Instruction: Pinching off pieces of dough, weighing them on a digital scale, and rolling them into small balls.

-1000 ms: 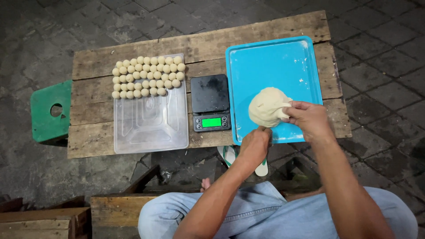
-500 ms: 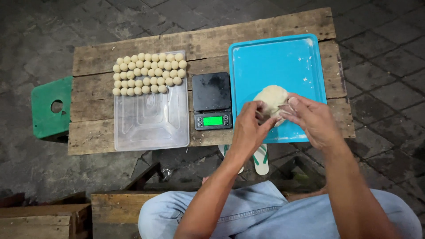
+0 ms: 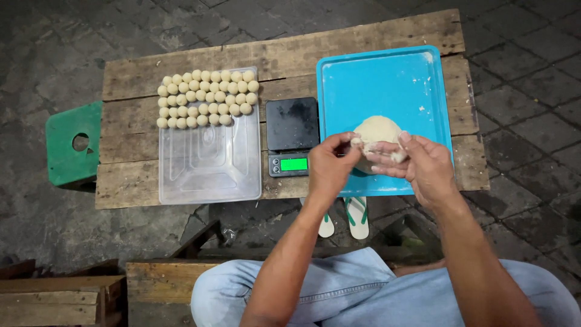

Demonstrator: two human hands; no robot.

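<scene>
A pale lump of dough rests on a blue tray at the right of a low wooden table. My left hand pinches the lump's near left edge. My right hand has its fingers against the lump's near right side, holding a bit of dough. Left of the tray stands a black kitchen scale with a lit green display and nothing on it. Further left, a clear plastic tray holds several rows of small dough balls at its far end.
A green plastic stool stands at the table's left end. Sandals lie on the dark paved ground under the table's near edge. Wooden crates sit at the lower left, beside my knees in blue jeans.
My left hand came up from the table's near edge to the dough. Both hands now work at the lump's near side, where a second ago only the right one touched it.
</scene>
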